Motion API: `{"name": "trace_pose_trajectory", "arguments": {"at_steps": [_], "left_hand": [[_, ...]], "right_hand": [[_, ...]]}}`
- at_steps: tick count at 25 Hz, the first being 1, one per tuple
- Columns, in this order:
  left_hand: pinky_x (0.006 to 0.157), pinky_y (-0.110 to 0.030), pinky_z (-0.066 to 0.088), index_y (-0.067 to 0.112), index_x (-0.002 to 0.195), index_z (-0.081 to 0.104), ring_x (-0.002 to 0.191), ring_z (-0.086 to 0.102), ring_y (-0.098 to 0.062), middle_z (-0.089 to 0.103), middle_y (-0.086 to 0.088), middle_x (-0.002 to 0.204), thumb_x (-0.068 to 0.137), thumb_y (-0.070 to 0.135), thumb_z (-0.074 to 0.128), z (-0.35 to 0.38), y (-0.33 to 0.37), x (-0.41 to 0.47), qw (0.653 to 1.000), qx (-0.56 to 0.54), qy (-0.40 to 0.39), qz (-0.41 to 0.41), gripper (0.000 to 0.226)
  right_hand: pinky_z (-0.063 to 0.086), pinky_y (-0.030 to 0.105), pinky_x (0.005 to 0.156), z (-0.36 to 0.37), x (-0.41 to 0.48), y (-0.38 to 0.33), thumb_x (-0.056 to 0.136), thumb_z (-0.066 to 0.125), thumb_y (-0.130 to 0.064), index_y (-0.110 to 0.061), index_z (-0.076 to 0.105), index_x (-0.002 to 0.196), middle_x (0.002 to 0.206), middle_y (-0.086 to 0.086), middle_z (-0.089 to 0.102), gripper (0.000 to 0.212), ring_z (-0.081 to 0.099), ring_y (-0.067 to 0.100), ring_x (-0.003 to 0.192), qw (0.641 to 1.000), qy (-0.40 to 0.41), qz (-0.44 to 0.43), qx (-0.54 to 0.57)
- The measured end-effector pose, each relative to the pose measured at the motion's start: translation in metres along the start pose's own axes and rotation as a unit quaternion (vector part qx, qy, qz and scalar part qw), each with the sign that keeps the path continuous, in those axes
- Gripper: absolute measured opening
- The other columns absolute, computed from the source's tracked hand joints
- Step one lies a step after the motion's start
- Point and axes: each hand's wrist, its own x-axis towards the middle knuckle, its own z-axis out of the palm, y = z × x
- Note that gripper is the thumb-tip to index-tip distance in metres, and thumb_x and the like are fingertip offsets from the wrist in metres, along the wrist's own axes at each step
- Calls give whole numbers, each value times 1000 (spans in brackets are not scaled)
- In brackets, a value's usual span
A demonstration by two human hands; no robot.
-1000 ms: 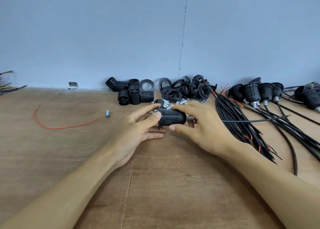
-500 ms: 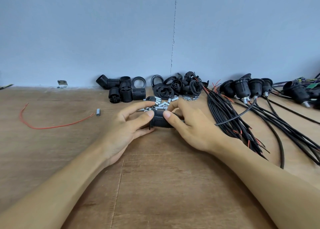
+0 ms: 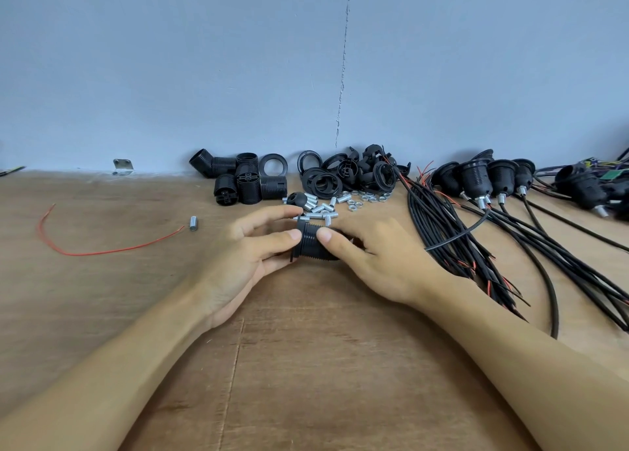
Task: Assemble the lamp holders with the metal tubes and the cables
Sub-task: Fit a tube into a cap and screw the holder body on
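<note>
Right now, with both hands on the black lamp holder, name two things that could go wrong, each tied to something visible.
1. Loose metal tubes and nuts lie just behind the lamp holder that the left hand and right hand grip; a careless move could scatter them, and one stray tube already lies apart.
2. The cable bundle lies close beside the right hand; the wrist might snag it.
</note>
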Motion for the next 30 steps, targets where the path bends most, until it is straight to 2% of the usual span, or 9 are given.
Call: {"name": "trace_pose_trajectory", "arguments": {"at_steps": [3,6,8,11,16,22,25,27,30], "left_hand": [[83,-31,60,15,113,76,110,72,-28,73,-15,119,73,17,75,3,0,0,1000,-7,27,6,40],[85,-33,60,14,116,76,112,71,-28,70,-18,124,72,17,75,2,1,1,999,-8,37,4,43],[91,-35,59,16,116,76,116,69,-28,71,-14,124,74,15,78,-1,3,1,1000,0,14,4,42],[97,-36,57,18,116,76,118,68,-24,73,-9,122,76,11,77,-1,5,-1,1000,17,-3,13,40],[101,-34,54,33,111,76,116,68,-14,75,1,119,74,20,76,7,3,-5,992,99,29,72,40],[94,-26,55,32,107,75,112,70,-11,75,8,116,74,11,71,9,10,-9,985,130,7,116,39],[94,-25,55,29,108,74,109,71,-10,75,8,113,73,10,72,12,9,-10,980,153,11,129,40],[91,-20,54,25,109,74,108,71,-9,76,8,111,72,8,72,14,7,-11,978,160,11,136,40],[89,-18,53,23,109,74,108,71,-10,76,4,111,72,6,70,13,8,-11,977,161,21,140,41]], "right_hand": [[50,30,76,0,1,0,86,51,-71,-36,54,130,93,-15,63,57,61,4,83,1000,15,13,24],[54,35,76,0,0,2,77,78,-53,-36,49,121,95,-12,62,55,63,7,80,996,-6,44,77],[53,42,74,-2,0,1,85,64,-60,-33,55,102,86,-12,61,33,61,12,80,999,-4,27,37],[45,41,68,-4,2,-2,93,36,-69,-38,51,77,71,-10,52,38,53,12,70,1000,2,-1,-10],[50,31,75,-1,0,1,76,76,-58,-38,46,115,94,-25,59,53,58,-2,85,999,-12,28,40],[47,39,83,-4,-1,-6,97,46,-53,-23,58,123,98,-8,58,42,55,13,90,998,-51,-30,-6],[45,25,88,-3,0,-7,92,66,-45,-26,41,145,106,-15,56,62,54,4,95,998,-60,-10,35],[44,17,81,-3,0,-8,82,80,-39,-30,40,138,102,-19,57,69,57,1,93,996,-51,25,65],[49,26,79,-2,-1,-7,87,76,-32,-27,49,113,99,-12,67,38,63,8,88,990,-46,33,128]]}}
